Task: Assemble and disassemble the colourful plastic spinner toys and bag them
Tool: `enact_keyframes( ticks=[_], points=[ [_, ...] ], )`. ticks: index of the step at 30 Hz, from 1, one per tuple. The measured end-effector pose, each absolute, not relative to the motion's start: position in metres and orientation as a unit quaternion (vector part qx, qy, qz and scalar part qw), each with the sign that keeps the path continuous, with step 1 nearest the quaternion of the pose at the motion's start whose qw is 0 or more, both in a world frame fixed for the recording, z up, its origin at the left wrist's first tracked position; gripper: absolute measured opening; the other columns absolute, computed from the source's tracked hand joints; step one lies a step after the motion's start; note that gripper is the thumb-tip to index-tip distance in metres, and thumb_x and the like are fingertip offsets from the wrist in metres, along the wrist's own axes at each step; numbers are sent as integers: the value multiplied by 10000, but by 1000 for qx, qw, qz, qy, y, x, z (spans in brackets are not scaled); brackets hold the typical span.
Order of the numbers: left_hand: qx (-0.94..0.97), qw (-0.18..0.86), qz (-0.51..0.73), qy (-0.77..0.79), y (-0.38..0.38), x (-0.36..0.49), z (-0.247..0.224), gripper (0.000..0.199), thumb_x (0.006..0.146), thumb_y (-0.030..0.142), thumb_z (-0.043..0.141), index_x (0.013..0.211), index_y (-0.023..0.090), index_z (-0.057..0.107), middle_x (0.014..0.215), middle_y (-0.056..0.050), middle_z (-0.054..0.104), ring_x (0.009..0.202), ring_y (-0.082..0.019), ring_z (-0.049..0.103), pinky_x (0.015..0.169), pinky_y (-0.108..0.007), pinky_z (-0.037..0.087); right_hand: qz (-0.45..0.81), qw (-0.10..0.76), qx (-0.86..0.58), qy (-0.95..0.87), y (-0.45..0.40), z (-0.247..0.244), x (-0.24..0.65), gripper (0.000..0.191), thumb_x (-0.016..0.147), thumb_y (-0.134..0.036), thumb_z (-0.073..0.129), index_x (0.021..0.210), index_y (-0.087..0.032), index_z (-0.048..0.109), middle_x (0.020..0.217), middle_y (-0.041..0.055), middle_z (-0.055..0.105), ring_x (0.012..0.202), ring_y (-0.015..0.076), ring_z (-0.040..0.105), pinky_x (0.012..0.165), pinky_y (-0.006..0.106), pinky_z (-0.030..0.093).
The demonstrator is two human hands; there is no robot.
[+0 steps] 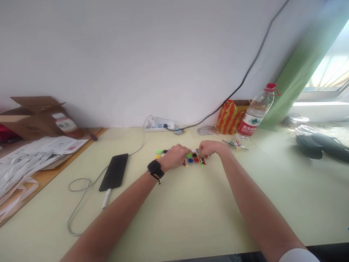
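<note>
Small round coloured pieces point(190, 160), green, blue, black, red and white, lie grouped on the table between my hands. More of them, a green piece point(159, 152) among them, show left of my left hand. My left hand point(177, 156), with a black watch on its wrist, bends over the group with its fingers closed; what they hold is hidden. Fingers pinched, my right hand point(209, 148) is at the group's right end, against several thin coloured strips point(201, 161). Whatever is in that pinch is too small to name.
Left of my arms lies a black phone point(113, 172) with a grey cable. Behind stand a power strip point(159, 124), a striped bag point(229, 118) and a large bottle point(252, 114). A small packet point(236, 145) lies beyond my right wrist. A dark grey handheld device point(321, 145) is far right.
</note>
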State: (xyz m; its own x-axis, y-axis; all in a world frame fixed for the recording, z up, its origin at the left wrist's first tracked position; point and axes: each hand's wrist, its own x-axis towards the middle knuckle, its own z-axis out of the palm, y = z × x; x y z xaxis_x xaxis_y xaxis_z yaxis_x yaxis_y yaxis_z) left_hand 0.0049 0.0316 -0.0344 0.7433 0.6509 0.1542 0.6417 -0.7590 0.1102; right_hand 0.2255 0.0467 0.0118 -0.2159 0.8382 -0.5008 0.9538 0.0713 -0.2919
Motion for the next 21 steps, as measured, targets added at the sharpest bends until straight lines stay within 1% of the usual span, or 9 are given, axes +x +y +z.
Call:
enact_keyframes(
  ticks=[3, 6, 8, 11, 13, 17, 18, 21],
  points=[
    [925, 20, 124, 359, 30, 8, -33, 322, 989, 148, 477, 1206, 225, 702, 1092, -96, 739, 1046, -264, 619, 919, -377, 476, -277, 90, 629, 721, 46, 12, 230, 121, 674, -222, 763, 744, -180, 673, 762, 31, 717, 697, 163, 621, 603, 260, 416],
    [918, 20, 144, 369, 28, 10, -32, 290, 990, 159, 463, 1113, 202, 722, 1062, -96, 740, 974, -259, 610, 871, -389, 476, -268, 67, 628, 727, 44, 13, 232, 105, 706, -249, 736, 771, -189, 679, 799, 29, 726, 708, 160, 626, 595, 262, 412],
    [915, 21, 151, 374, 27, 10, -31, 269, 985, 154, 470, 1059, 202, 724, 1032, -88, 734, 943, -252, 603, 858, -392, 470, -266, 59, 624, 733, 42, 13, 231, 109, 719, -274, 737, 741, -188, 673, 792, 30, 725, 701, 158, 625, 591, 262, 409],
    [909, 17, 164, 384, 26, 9, -30, 243, 993, 161, 476, 1014, 201, 715, 1010, -88, 716, 951, -250, 594, 866, -395, 465, -264, 53, 622, 736, 41, 10, 229, 181, 716, -321, 769, 675, -182, 662, 757, 39, 721, 687, 164, 627, 589, 268, 412],
    [904, 10, 179, 387, 27, 8, -26, 229, 1004, 176, 477, 1044, 203, 701, 1029, -87, 704, 975, -251, 591, 879, -395, 467, -261, 49, 623, 736, 41, 6, 226, 215, 712, -349, 787, 661, -182, 660, 758, 44, 725, 688, 170, 632, 585, 270, 412],
    [902, 22, 226, 368, 22, 7, -7, 275, 1031, 223, 473, 1249, 212, 639, 1154, -84, 681, 1047, -247, 596, 932, -387, 470, -254, 43, 628, 735, 44, 3, 225, 253, 694, -376, 821, 659, -182, 663, 754, 46, 730, 684, 177, 640, 579, 272, 410],
    [905, 29, 229, 358, 19, 8, 0, 283, 1040, 243, 467, 1261, 210, 639, 1176, -86, 674, 1055, -246, 601, 940, -383, 470, -254, 40, 627, 736, 45, 3, 227, 253, 700, -383, 822, 669, -182, 671, 757, 45, 733, 687, 176, 642, 582, 270, 411],
    [918, 62, 200, 336, 5, 8, 22, 272, 1051, 301, 458, 1153, 213, 694, 1117, -72, 678, 977, -232, 624, 874, -355, 479, -248, 16, 623, 742, 47, 7, 238, 196, 782, -377, 765, 790, -189, 710, 839, 39, 755, 738, 164, 654, 604, 251, 419]
  ],
)
